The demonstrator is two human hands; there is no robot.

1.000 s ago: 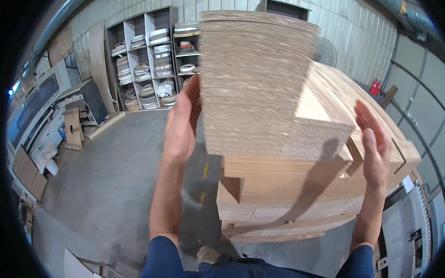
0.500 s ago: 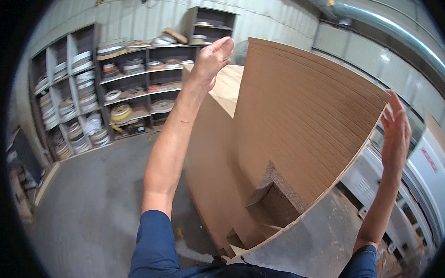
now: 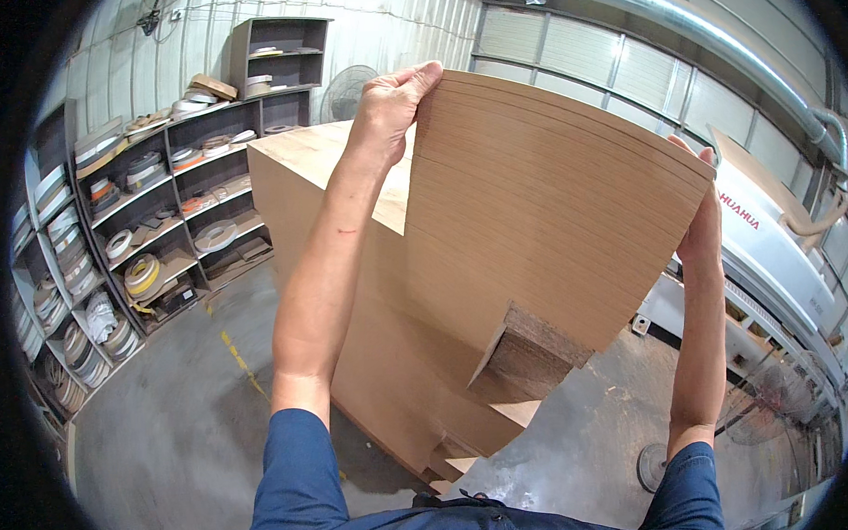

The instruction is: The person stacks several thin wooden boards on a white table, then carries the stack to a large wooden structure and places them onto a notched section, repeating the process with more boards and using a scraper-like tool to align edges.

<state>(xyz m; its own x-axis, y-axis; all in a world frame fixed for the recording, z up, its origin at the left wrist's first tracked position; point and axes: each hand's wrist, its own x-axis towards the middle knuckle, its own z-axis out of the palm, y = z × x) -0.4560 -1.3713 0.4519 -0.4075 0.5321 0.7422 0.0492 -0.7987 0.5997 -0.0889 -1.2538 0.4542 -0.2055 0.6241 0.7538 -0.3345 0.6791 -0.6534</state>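
Upright in front of me is a large brown block of board (image 3: pixel 534 196), with thin parallel lines across its face like stacked sheets. My left hand (image 3: pixel 390 107) is closed on its upper left corner, thumb along the top edge. At the upper right corner my right hand (image 3: pixel 700 209) grips the side, its fingers partly hidden behind the edge. Low in the block, a speckled brown recess (image 3: pixel 530 355) opens toward me. To its left stands a broader brown stack (image 3: pixel 310 199) with a pale wood-coloured top.
Dark shelves (image 3: pixel 179 194) with rolls of edging strip line the left wall. A white machine (image 3: pixel 768 225) stands at the right, with a fan (image 3: pixel 765 403) below it. Another fan (image 3: pixel 348 92) is behind the stack. A yellow line (image 3: pixel 241 360) marks the grey floor.
Both hands have closed in from beside the block onto its upper corners. The view has swung to the right, so the shelves sit farther left.
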